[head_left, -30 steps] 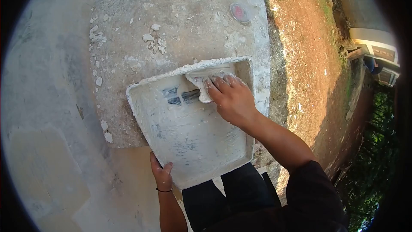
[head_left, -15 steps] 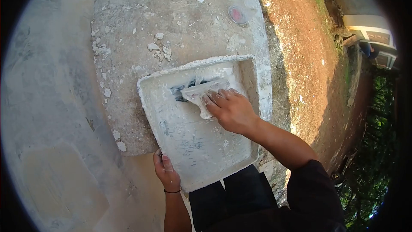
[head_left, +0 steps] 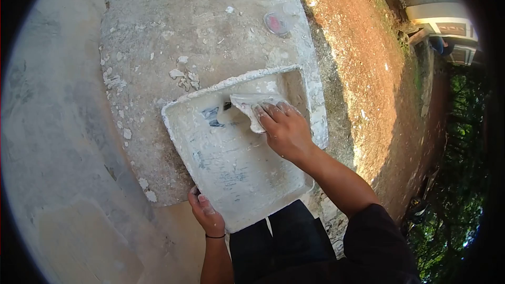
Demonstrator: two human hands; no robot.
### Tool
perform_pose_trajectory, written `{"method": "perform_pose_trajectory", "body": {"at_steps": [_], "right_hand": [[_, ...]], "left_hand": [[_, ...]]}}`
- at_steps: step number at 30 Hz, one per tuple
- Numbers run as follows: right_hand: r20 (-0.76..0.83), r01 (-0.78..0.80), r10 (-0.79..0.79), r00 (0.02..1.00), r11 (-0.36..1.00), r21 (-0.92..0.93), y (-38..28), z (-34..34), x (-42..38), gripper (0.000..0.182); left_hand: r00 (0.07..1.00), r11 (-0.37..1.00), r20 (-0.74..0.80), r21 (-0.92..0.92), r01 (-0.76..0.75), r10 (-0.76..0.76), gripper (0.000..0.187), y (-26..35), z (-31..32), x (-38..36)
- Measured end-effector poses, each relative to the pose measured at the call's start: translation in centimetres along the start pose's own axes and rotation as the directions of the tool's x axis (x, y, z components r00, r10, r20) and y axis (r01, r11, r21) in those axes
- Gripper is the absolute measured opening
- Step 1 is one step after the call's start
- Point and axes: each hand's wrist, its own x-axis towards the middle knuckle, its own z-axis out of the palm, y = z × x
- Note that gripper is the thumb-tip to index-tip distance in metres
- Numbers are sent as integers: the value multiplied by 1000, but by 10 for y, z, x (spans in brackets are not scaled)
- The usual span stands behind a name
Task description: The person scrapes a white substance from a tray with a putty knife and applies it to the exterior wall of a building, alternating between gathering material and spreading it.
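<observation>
My right hand [head_left: 285, 127] is closed on a plaster-coated scraper [head_left: 253, 108], a flat pale piece with a curved lower edge, held over the far part of a tray. The rectangular tray [head_left: 185, 164] is crusted with white plaster, and dark patches show through a thin wet layer on its floor. My left hand [head_left: 206, 214] grips the tray's near left corner, thumb on the outside wall and the other fingers mostly hidden beneath.
A rough concrete slab [head_left: 152, 73] with dried plaster flakes [head_left: 185, 78] lies under and beyond the tray. A round lid with a pink centre [head_left: 276, 23] sits near its right edge. Smooth grey floor [head_left: 58, 126] is at left, reddish dirt [head_left: 363, 68] at right.
My right hand and the scraper have shifted slightly right within the tray, uncovering more of the dark patch on its floor. The view has also shifted. My left hand keeps its hold on the tray.
</observation>
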Motion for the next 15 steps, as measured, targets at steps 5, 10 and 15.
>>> {"method": "perform_pose_trajectory", "body": {"at_steps": [5,10,15], "right_hand": [[25,-64,63,998,997,53,3,17,-7,38],[-15,0,2,1000,997,77,-20,12,2,35],[59,313,-312,948,950,-8,-17,-4,34,24]], "left_hand": [[998,997,-15,-29,68,-68,42,-3,-3,-3],[990,986,-50,101,136,-131,34,4,-4,-1],[993,990,-51,87,107,-103,33,4,-4,0]]}}
